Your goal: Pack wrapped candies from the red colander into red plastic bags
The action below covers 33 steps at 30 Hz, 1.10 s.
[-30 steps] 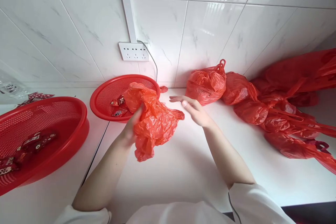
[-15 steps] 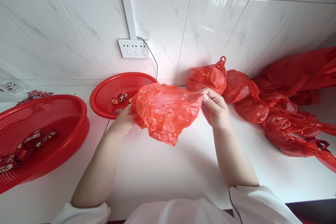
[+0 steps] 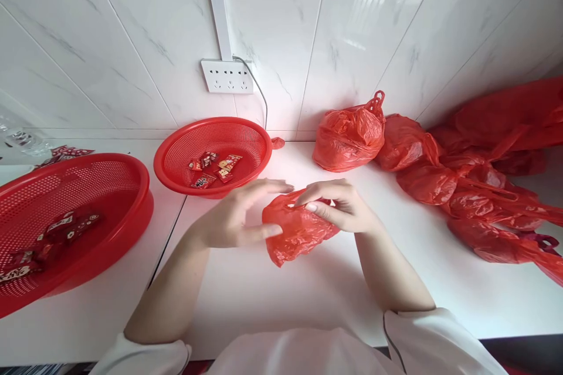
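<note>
A crumpled red plastic bag (image 3: 294, 237) is held above the white counter (image 3: 264, 304), right in front of me. My right hand (image 3: 343, 202) pinches the bag's upper edge between thumb and bent fingers. On the other side, my left hand (image 3: 237, 214) has its thumb and fingers spread apart around the bag's left end. Its thumb tip overlaps the plastic; whether it presses on it I cannot tell. Just beyond my left hand stands a small red perforated basket (image 3: 176, 179) with several small wrapped packets (image 3: 204, 180) inside.
A larger red basket (image 3: 143, 187) with dark red packets (image 3: 57, 237) stands at left. Tied, filled red bags (image 3: 347, 137) line the right side. A clear plastic bottle (image 3: 26, 139) lies far left. A power socket (image 3: 227, 76) with a cable is on the tiled wall.
The bag has come down and nearer, and is bunched smaller instead of stretched between both hands. My left hand has opened off its edge; my right hand has moved down and inward.
</note>
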Motion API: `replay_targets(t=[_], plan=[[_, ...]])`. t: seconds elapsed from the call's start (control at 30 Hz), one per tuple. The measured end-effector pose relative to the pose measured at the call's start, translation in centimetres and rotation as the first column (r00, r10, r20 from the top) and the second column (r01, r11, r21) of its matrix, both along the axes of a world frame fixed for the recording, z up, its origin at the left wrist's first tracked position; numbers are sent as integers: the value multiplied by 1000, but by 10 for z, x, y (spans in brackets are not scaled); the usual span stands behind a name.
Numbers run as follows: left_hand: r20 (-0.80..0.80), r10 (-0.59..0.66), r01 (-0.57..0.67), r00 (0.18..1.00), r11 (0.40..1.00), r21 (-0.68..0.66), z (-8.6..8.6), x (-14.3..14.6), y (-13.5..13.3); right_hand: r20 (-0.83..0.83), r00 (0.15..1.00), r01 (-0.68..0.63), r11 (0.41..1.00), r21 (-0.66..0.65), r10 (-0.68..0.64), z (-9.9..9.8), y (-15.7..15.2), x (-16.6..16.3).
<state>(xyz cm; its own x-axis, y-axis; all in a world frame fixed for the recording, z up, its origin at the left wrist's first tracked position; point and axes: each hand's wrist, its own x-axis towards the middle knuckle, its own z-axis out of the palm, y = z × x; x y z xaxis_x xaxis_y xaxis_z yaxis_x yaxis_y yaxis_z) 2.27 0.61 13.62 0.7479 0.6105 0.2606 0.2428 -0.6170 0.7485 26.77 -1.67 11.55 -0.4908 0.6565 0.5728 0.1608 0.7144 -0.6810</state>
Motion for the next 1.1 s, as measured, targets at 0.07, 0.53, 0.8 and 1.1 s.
replay_targets(t=[0.07, 0.53, 0.8, 1.1], plan=[[-30, -72, 72, 997, 997, 12, -5, 8, -2, 29, 999, -37, 999, 26, 36, -1, 1, -4], [-653, 398, -418, 644, 898, 136, -13, -24, -26, 843, 493, 241, 965, 105, -215, 2, -16, 32], [-706, 453, -164, 545, 883, 440, -14, 6, -41, 950, 258, 355, 932, 76, -175, -14, -23, 0], [-760, 314, -71, 569, 940, 335, -84, 46, 1, 964, 244, 247, 968, 45, -107, -50, 7, -42]])
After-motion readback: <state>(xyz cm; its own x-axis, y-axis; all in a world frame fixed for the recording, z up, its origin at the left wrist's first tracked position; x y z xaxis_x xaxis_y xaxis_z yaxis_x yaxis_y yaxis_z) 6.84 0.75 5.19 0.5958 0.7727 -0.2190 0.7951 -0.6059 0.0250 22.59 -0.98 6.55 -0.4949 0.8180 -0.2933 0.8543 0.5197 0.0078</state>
